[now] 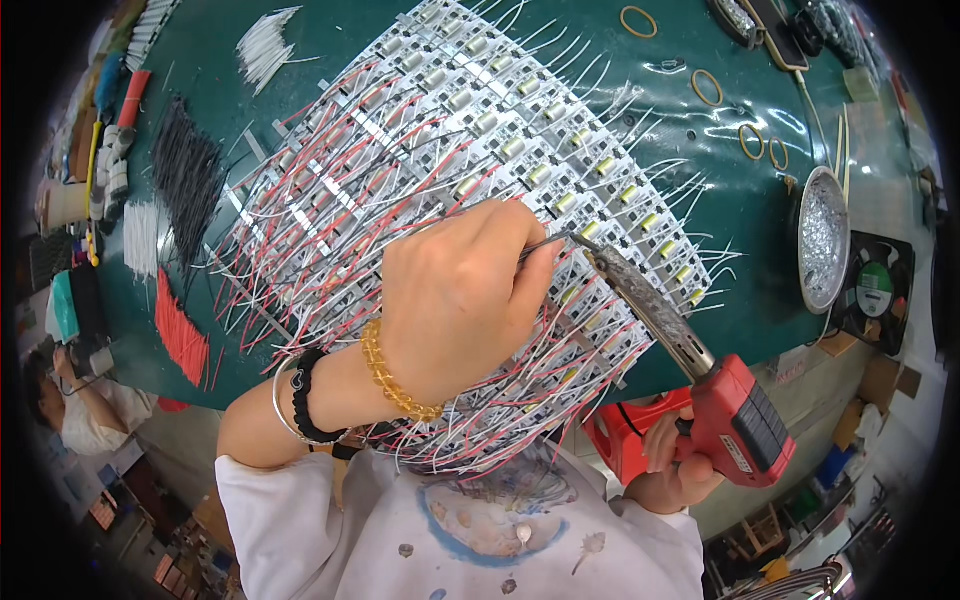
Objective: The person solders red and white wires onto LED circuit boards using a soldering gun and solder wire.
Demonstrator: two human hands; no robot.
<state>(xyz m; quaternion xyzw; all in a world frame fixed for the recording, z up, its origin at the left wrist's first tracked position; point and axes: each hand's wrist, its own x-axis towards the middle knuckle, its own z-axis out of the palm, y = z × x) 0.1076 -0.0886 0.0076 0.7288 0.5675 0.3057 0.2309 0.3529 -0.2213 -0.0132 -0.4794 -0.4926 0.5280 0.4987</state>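
Lying over on the left: loose red wires (181,335) and black wires (188,180). Then the left hand (462,270) pinches 1 thin dark wire (547,243) above the circuit boards (510,140), while the right hand (676,470) is wrapped around a red soldering gun (738,420), tip near that wire. 1 round metal dish (823,240) sits further right.

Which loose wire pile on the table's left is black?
The broad black pile, just above the red pile; the other two are white piles.
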